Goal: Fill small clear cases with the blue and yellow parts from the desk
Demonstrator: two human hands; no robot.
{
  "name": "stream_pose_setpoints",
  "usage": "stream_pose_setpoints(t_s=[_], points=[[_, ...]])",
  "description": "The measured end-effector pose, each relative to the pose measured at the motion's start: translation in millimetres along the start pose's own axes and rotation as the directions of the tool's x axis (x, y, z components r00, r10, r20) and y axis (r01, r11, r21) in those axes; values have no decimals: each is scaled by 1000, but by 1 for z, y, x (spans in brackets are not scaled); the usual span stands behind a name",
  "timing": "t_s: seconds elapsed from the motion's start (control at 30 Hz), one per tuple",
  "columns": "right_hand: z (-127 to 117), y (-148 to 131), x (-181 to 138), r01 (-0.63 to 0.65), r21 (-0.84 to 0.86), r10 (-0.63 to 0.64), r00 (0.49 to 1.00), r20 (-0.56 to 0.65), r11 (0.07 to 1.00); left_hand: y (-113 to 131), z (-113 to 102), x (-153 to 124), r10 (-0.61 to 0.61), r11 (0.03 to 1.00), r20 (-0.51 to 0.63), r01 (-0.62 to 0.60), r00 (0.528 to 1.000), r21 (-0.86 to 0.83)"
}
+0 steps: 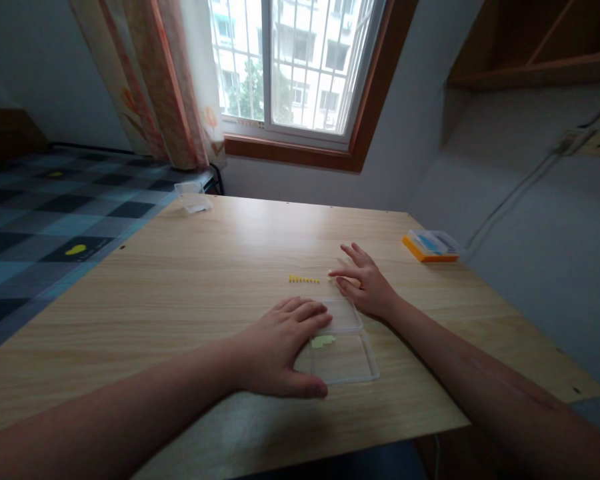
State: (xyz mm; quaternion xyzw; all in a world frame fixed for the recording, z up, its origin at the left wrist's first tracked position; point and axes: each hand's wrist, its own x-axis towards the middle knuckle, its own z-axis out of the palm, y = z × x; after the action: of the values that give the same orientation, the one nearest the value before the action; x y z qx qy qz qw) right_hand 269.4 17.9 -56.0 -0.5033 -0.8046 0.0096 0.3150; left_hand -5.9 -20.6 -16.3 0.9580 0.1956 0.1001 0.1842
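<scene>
My left hand (pixel 287 347) lies flat over the left side of an unfolded clear plastic box (pixel 345 363), its thumb apart from the fingers. Inside the box's near half, a cluster of pale green small pieces (pixel 323 341) sits beside that hand. Farther back, my right hand (pixel 363 280) hovers low over the table with its fingers spread. Its index fingertip is at a tiny pale piece (pixel 329 277); whether it touches the piece is hard to tell. Just left of there runs a short row of tiny yellow pieces (pixel 304 279).
Another open clear box (pixel 193 198) stands at the table's far left corner. A clear-and-orange case (pixel 430 246) lies by the right edge near the wall. The wooden table (pixel 180 287) borders a checked bed (pixel 95 220) on the left, with a window behind.
</scene>
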Motion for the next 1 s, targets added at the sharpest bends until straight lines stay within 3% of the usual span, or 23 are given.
stream_pose_setpoints(t_s=[0.33,0.53,0.7,1.0], points=[[-9,0,0,-34,7,34,999,42,999,0,-1,0,-3,1000,1,3,1000,-11],[-26,4,-4,65,37,-68,994,81,997,0,-1,0,1,1000,-13,-1,1000,-25],[-36,6,-3,90,2,-90,995,32,996,1,-1,1,-4,1000,-6,4,1000,-27],[-29,0,-3,55,-6,-53,988,144,998,0,-1,0,-6,1000,-4,6,1000,-22]])
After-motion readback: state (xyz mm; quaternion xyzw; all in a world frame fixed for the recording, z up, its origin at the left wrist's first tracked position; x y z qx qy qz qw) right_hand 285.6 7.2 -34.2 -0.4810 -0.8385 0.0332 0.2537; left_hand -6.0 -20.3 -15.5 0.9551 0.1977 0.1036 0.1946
